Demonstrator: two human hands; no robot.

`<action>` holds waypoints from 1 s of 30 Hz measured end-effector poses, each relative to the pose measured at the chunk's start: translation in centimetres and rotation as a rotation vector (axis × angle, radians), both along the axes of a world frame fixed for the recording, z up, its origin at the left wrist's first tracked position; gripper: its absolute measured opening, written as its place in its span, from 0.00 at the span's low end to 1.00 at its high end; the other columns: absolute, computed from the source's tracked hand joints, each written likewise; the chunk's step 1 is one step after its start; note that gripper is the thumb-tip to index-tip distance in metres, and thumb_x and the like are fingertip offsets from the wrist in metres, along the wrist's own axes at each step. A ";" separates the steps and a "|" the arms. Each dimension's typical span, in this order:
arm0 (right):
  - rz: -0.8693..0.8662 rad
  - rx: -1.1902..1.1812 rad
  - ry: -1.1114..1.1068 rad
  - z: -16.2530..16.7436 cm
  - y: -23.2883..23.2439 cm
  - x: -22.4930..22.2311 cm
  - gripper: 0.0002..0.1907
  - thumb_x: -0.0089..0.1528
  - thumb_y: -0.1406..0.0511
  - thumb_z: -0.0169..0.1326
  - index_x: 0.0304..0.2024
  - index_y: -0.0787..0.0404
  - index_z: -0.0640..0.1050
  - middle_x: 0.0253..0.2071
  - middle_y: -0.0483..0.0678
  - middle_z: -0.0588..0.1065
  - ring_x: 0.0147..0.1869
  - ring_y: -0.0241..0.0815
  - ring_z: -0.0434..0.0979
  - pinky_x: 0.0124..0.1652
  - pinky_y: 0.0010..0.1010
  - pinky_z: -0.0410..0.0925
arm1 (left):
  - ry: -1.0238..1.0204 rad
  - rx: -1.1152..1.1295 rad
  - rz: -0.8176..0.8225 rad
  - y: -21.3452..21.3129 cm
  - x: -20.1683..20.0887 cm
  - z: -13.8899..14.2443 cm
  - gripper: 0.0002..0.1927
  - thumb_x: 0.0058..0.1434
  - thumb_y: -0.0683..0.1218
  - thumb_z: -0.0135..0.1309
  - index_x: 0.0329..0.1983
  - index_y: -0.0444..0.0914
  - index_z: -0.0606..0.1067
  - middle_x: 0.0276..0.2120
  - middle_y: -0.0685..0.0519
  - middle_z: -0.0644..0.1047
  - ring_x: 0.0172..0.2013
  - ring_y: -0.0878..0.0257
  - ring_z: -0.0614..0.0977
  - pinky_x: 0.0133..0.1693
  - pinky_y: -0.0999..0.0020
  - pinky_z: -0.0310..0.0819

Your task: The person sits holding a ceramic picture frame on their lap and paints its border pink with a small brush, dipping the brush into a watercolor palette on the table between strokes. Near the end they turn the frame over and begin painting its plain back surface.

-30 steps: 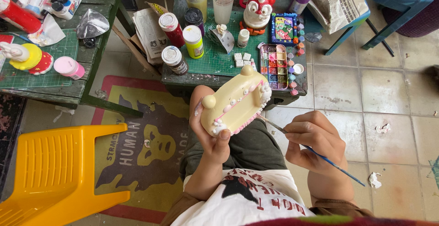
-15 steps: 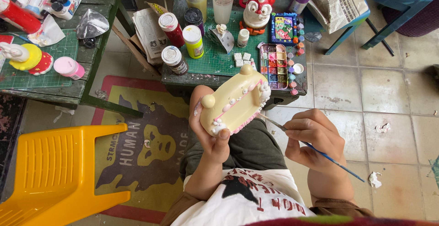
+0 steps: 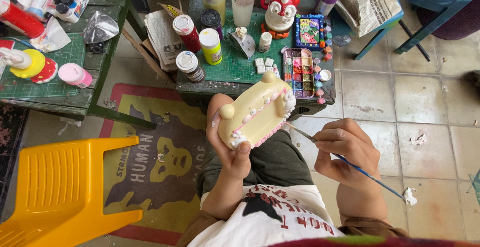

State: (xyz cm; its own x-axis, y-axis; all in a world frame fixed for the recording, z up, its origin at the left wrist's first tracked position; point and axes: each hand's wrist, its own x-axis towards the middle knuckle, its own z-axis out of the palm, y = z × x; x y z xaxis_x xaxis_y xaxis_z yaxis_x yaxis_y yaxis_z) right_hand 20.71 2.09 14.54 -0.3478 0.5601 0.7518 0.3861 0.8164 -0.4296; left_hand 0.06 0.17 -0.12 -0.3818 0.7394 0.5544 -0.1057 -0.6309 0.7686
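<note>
Hands work over our lap, just near the small green table [image 3: 235, 69]. Our left hand [image 3: 227, 144] grips a cream figure [image 3: 255, 112] from below, with the thumb pressed on its near edge and the fingers wrapped around its left side. The figure is tilted, with round knobs at its corners and a thin pink line along its rim. Our right hand [image 3: 345, 149] pinches a thin brush [image 3: 350, 162] with a blue handle, and the tip touches the right side of the figure. On the table, far from us, we see a paint tray [image 3: 299, 72] with many colours, just right of some small white cubes [image 3: 265, 64]. Paint bottles [image 3: 197, 47] stand on the left part of the table, and a red and white clown figure [image 3: 280, 9] stands at the far side. A yellow plastic chair [image 3: 60, 187] is at the near left, on the floor.
</note>
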 end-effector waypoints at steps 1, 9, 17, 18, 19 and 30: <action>0.002 0.005 -0.004 0.0 0.0 0.1 0.13 0.50 0.81 0.56 0.34 0.65 0.72 0.31 0.52 0.77 0.37 0.48 0.76 0.36 0.32 0.70 | -0.004 0.000 -0.003 0.0 0.0 0.0 0.41 0.73 0.60 0.52 0.76 0.35 0.49 0.72 0.42 0.58 0.70 0.56 0.64 0.73 0.56 0.58; 0.010 0.028 0.000 0.0 0.0 0.1 0.13 0.51 0.80 0.56 0.34 0.65 0.72 0.32 0.52 0.77 0.36 0.47 0.76 0.35 0.31 0.69 | -0.002 -0.002 0.006 0.0 0.0 0.1 0.40 0.73 0.59 0.52 0.76 0.35 0.49 0.72 0.42 0.58 0.70 0.56 0.64 0.70 0.58 0.58; 0.037 0.037 -0.056 0.1 0.1 0.2 0.14 0.50 0.80 0.57 0.34 0.64 0.71 0.32 0.51 0.77 0.36 0.47 0.76 0.36 0.32 0.69 | 0.035 0.000 0.019 0.1 -0.1 0.1 0.40 0.73 0.59 0.52 0.76 0.35 0.49 0.72 0.41 0.58 0.70 0.55 0.64 0.71 0.57 0.58; 0.035 0.034 -0.079 0.2 0.1 0.1 0.14 0.49 0.80 0.57 0.34 0.63 0.71 0.32 0.51 0.77 0.37 0.47 0.76 0.37 0.32 0.69 | 0.041 -0.004 0.024 0.0 -0.2 0.1 0.40 0.73 0.59 0.52 0.76 0.35 0.49 0.72 0.41 0.58 0.70 0.55 0.64 0.70 0.58 0.58; 0.037 0.042 -0.071 0.2 0.0 0.1 0.14 0.50 0.81 0.56 0.35 0.63 0.71 0.32 0.50 0.77 0.36 0.47 0.76 0.36 0.32 0.69 | 0.034 -0.008 0.021 0.0 -0.1 0.1 0.40 0.73 0.59 0.52 0.76 0.34 0.49 0.72 0.41 0.58 0.70 0.55 0.64 0.71 0.57 0.58; 0.058 0.048 -0.093 0.4 0.1 0.0 0.16 0.48 0.81 0.57 0.35 0.63 0.71 0.32 0.51 0.77 0.36 0.48 0.76 0.36 0.33 0.68 | 0.011 -0.007 -0.001 0.1 0.0 0.1 0.40 0.74 0.59 0.51 0.75 0.34 0.49 0.72 0.41 0.58 0.70 0.55 0.64 0.73 0.56 0.58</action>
State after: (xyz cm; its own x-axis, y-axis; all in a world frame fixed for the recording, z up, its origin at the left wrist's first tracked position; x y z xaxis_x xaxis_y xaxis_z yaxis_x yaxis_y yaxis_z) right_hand 20.74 2.21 14.93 -0.4487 0.5010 0.7400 0.3738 0.8574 -0.3539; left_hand 0.01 0.32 -0.07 -0.3751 0.7437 0.5533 -0.0984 -0.6255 0.7740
